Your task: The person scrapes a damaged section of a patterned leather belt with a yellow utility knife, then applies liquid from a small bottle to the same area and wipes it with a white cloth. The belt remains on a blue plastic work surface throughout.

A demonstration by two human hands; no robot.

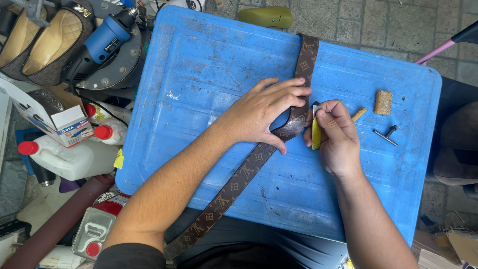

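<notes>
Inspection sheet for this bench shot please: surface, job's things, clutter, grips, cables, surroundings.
Surface: blue plastic lid, scuffed and stained.
Job's things: brown patterned strap lies diagonally across the lid, bent up under the left hand; small yellow-handled tool in the right hand, at the strap's edge.
Clutter: tan block, small metal key, wooden stub on the lid.
Grips: left presses the strap; right pinches the tool.
Cables: black cord beside the white jugs.
Surroundings: blue power tool, shoes, carton, stone paving.

An open white-and-blue cardboard box [59, 122] lies left beside 2 white red-capped bottles [74, 157].
</notes>
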